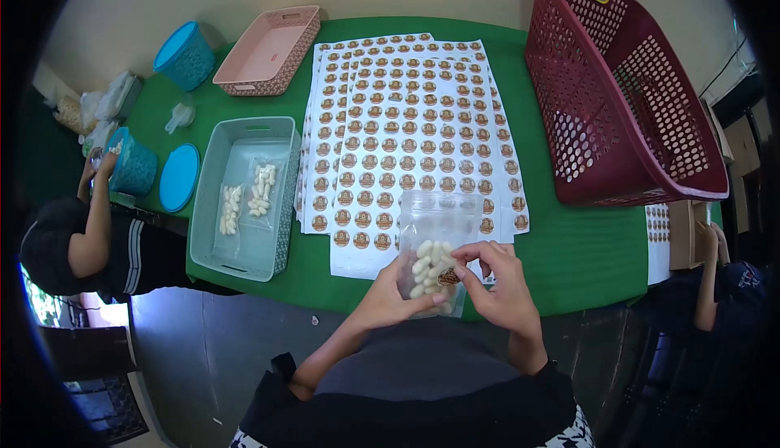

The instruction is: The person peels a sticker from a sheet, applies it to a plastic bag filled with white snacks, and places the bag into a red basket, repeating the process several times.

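**Pinching a sticker [448, 277] at the front of a bag [439, 212]**

From the head camera, we see the clear bag held upright near the front edge of the worktop [561, 257], its lower part filled with white pieces [424, 268]. Our left hand [388, 295] grips the bag's left side, thumb across the front; our right hand [500, 285] has the sticker between thumb and forefinger. We cannot tell whether the sticker has stuck.

We judge that the lumpy filling could make the sticker crease or go on crooked, since the plastic bulges over each piece. Glue might cling to our right thumb and drag an edge up. If the top seal is open, which we cannot make out, a tilt or hard squeeze could spill pieces.

Sticker sheets [406, 151] lie behind and partly under the bag, so a sideways swing might shift them. To our left, the green tray [252, 126] carries two filled bags, and its raised wall stands in the way of a low reach. Beyond are a pink basket [264, 46], a blue lid [179, 177] and a co-worker's hands [97, 168] by a blue tub [134, 168]. A tall maroon basket [569, 107] blocks the right.
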The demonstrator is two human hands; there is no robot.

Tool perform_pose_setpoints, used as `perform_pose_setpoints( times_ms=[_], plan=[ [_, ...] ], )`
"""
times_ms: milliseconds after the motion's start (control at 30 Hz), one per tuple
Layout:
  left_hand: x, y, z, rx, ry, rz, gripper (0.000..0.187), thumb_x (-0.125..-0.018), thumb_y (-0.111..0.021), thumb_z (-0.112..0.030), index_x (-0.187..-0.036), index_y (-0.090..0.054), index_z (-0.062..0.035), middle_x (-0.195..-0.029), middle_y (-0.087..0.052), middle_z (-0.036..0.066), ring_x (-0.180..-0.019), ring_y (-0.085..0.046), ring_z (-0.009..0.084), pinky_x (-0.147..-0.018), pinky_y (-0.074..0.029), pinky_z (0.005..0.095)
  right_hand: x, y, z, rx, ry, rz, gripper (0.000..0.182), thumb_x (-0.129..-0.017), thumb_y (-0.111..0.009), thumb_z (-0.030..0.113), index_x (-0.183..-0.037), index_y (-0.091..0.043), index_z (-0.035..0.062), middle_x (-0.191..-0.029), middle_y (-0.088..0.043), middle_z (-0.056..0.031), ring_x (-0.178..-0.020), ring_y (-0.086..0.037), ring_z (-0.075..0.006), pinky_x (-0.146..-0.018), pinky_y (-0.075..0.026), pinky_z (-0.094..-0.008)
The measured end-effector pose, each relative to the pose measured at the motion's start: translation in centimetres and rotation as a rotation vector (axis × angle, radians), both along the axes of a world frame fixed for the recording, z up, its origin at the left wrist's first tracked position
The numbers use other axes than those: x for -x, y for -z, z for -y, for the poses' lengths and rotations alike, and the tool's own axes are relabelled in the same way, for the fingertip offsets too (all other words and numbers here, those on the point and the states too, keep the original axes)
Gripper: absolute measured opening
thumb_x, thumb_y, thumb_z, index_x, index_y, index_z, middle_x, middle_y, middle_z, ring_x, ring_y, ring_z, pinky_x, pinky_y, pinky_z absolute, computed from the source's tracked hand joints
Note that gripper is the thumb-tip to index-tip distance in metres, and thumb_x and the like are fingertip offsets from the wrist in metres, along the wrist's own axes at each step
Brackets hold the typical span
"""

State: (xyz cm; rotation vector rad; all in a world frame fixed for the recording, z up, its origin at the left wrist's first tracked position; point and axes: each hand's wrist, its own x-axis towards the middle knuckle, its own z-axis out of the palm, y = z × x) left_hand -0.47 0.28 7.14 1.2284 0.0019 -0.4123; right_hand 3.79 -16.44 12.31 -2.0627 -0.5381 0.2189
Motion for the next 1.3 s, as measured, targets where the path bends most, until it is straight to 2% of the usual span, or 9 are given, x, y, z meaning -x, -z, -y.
perform_pose_setpoints(
  times_ms=[133, 667, 733, 867, 900, 967, 1067, 1233, 1300],
  plan=[
    [-0.1, -0.5, 0.1, -0.183, -0.009, 0.022, 0.057, -0.068, -0.067, -0.015, -0.109, -0.035, 0.0066, -0.101, -0.048, 0.012, -0.095, -0.048, 0.0151, -0.082, -0.039, 0.0278, 0.0, 0.9, -0.5, 0.015, -0.006, -0.004, 0.019, -0.075, -0.051, 0.008, -0.093, -0.050, 0.0059, -0.076, -0.056, -0.0039, -0.068, -0.047, -0.0164, -0.070, -0.028, -0.0274],
    [0.3, 1.9, 0.7, -0.083, -0.148, 0.009, 0.037, -0.075, -0.060, -0.012, -0.104, -0.043, 0.0028, -0.091, -0.054, 0.009, -0.084, -0.051, 0.0113, -0.073, -0.043, 0.0258, -0.3, 2.6, -1.3, 0.076, -0.045, -0.037, 0.026, -0.071, -0.057, 0.010, -0.094, -0.048, 0.0026, -0.083, -0.053, -0.0087, -0.080, -0.049, -0.0215, -0.075, -0.031, -0.0297],
    [0.2, 1.7, 0.7, -0.011, -0.238, 0.052, 0.036, -0.076, -0.059, -0.010, -0.105, -0.042, 0.0037, -0.095, -0.053, 0.009, -0.086, -0.051, 0.0113, -0.074, -0.043, 0.0257, -0.1, 4.2, -2.1, -0.045, 0.191, 0.364, 0.045, -0.064, -0.066, 0.013, -0.100, -0.044, 0.0004, -0.092, -0.049, -0.0122, -0.088, -0.046, -0.0237, -0.078, -0.032, -0.0320],
    [-0.1, 0.9, 0.8, -0.024, -0.287, 0.032, 0.037, -0.075, -0.059, -0.008, -0.105, -0.042, 0.0038, -0.098, -0.052, 0.009, -0.087, -0.051, 0.0121, -0.076, -0.042, 0.0258, 0.5, 5.1, -2.6, -0.358, 0.402, 0.028, 0.075, -0.055, -0.076, 0.020, -0.113, -0.033, -0.0019, -0.100, -0.045, -0.0114, -0.096, -0.042, -0.0193, -0.082, -0.035, -0.0331],
    [0.2, 1.6, 0.7, -0.057, -0.229, 0.017, 0.038, -0.074, -0.060, -0.009, -0.105, -0.042, 0.0036, -0.099, -0.052, 0.010, -0.090, -0.050, 0.0133, -0.078, -0.041, 0.0268, 0.5, 5.9, -2.4, -0.363, 0.398, 0.048, 0.075, -0.055, -0.076, 0.020, -0.113, -0.033, -0.0019, -0.100, -0.045, -0.0114, -0.096, -0.042, -0.0193, -0.082, -0.035, -0.0331],
    [0.3, 1.9, 0.5, -0.088, -0.167, 0.030, 0.040, -0.073, -0.061, -0.011, -0.105, -0.042, 0.0035, -0.100, -0.051, 0.010, -0.093, -0.049, 0.0146, -0.080, -0.040, 0.0278, 0.2, 6.8, -1.6, -0.564, 0.101, -0.506, 0.061, -0.061, -0.073, 0.020, -0.108, -0.040, -0.0016, -0.098, -0.050, -0.0103, -0.091, -0.048, -0.0158, -0.078, -0.040, -0.0295],
    [0.1, 0.9, 0.4, -0.421, 0.039, 0.067, 0.044, -0.069, -0.066, -0.019, -0.101, -0.045, 0.0027, -0.093, -0.054, 0.010, -0.089, -0.049, 0.0126, -0.076, -0.040, 0.0262, 0.1, 6.7, -1.2, -0.571, 0.121, -0.756, 0.039, -0.069, -0.067, 0.018, -0.099, -0.050, -0.0012, -0.090, -0.056, -0.0080, -0.081, -0.053, -0.0114, -0.070, -0.044, -0.0243],
    [0.0, 1.8, 1.0, -0.385, -0.054, 0.179, 0.039, -0.074, -0.062, -0.019, -0.101, -0.045, 0.0024, -0.091, -0.054, 0.009, -0.086, -0.050, 0.0122, -0.074, -0.041, 0.0258, -0.2, 6.6, -1.5, -0.556, 0.158, -0.652, 0.021, -0.079, -0.056, 0.016, -0.091, -0.054, -0.0013, -0.081, -0.058, -0.0050, -0.074, -0.053, -0.0082, -0.065, -0.044, -0.0214],
    [0.1, 1.9, 1.1, -0.160, -0.160, 0.106, 0.030, -0.079, -0.055, -0.015, -0.101, -0.046, 0.0026, -0.090, -0.055, 0.008, -0.084, -0.051, 0.0119, -0.073, -0.042, 0.0259, -0.4, 6.4, -1.4, -0.577, 0.110, -0.686, 0.021, -0.081, -0.053, 0.016, -0.092, -0.053, -0.0016, -0.083, -0.057, -0.0052, -0.074, -0.053, -0.0078, -0.065, -0.044, -0.0211]
  ],
)
